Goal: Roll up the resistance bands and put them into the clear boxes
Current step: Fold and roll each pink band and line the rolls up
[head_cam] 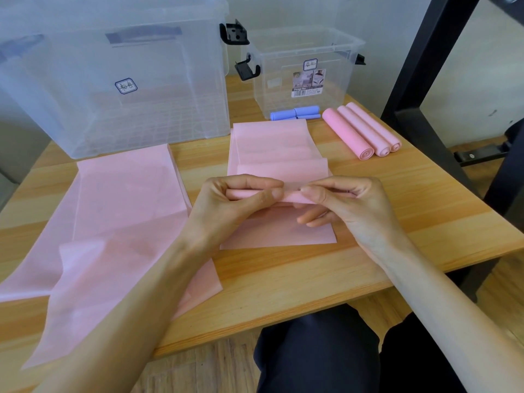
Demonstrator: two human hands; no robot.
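Observation:
A pink resistance band (276,150) lies folded in layers at the table's middle, its near end curled into a thin roll. My left hand (235,202) pinches the roll's left part between thumb and fingers. My right hand (343,202) pinches its right part, with lower fingers stretched out over the flat band below. Three rolled pink bands (363,131) lie side by side at the right. Rolled blue bands (295,112) sit in front of the small clear box (303,52). A large clear box (113,89) stands at the back left.
More flat pink bands (113,222) are spread on the left of the wooden table (283,279) and hang over its near edge. A black metal frame (419,80) rises at the right. My dark-trousered legs show under the table's front edge.

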